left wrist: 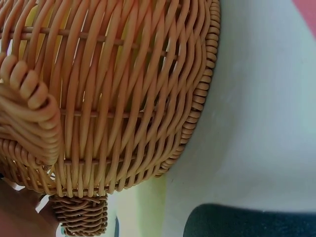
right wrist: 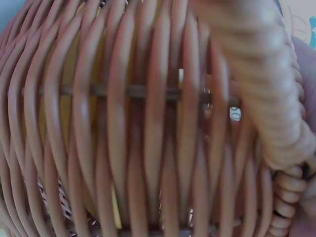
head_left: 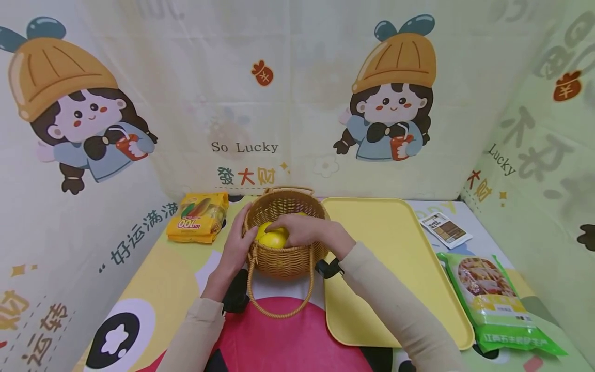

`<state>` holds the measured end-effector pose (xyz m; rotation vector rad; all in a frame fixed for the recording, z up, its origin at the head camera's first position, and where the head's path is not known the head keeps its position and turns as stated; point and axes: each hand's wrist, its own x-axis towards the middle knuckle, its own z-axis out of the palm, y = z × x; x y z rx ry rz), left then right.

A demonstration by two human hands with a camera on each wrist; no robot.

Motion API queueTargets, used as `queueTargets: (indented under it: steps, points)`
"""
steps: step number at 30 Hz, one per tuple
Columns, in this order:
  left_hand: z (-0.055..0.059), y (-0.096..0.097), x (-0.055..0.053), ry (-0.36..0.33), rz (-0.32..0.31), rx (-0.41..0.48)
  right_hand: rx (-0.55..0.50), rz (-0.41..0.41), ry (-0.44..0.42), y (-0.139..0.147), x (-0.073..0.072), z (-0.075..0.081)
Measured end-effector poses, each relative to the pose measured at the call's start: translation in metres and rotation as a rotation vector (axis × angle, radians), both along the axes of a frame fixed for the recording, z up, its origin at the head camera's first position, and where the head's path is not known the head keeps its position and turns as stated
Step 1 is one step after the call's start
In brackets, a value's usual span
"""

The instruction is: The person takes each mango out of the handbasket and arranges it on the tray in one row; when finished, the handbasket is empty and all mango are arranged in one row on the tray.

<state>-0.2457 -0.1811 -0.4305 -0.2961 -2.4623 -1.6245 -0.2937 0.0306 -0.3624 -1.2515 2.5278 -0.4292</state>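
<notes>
A round wicker basket [head_left: 283, 263] stands at the back middle of the table, its front handle folded down toward me. Bright yellow fruits that look like lemons [head_left: 272, 239] lie inside. My left hand [head_left: 235, 248] holds the basket's left rim, the thumb at the edge. From the right, my right hand [head_left: 304, 230] reaches over the rim into the basket, its fingers curled about a lemon; part of the grip is hidden. The left wrist view shows the woven side [left wrist: 123, 98] close up. In the right wrist view, yellow shows through the weave [right wrist: 158, 123].
A yellow tray [head_left: 372, 268] lies right of the basket, under my right forearm. Beyond its right edge are a small white packet [head_left: 446, 230] and a green food bag [head_left: 497, 299]. An orange-yellow snack bag [head_left: 197, 217] lies back left. Printed cloth walls [head_left: 297, 103] enclose the table.
</notes>
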Motion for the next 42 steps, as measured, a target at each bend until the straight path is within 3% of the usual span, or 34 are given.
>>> queueTargets:
  steps: [4,12,21,29,36,42]
  points:
    - [-0.009,0.0,-0.006,0.033,0.02,-0.001,-0.022,-0.014,0.024,0.0,-0.001,0.0]
    - [-0.011,0.002,-0.005,0.059,0.041,0.019,-0.06,-0.044,0.096,0.004,-0.003,0.0]
    - [-0.014,0.002,-0.007,0.07,0.036,0.032,-0.127,-0.082,0.166,0.02,-0.001,0.011]
    - [-0.014,0.001,-0.007,0.045,0.035,0.036,-0.215,-0.177,0.151,0.038,-0.001,0.023]
    - [-0.015,0.002,-0.007,0.062,0.049,0.013,-0.294,-0.236,0.218,0.057,-0.006,0.032]
    - [-0.016,0.001,-0.007,0.083,0.055,0.014,-0.363,-0.319,0.22,0.078,-0.011,0.03]
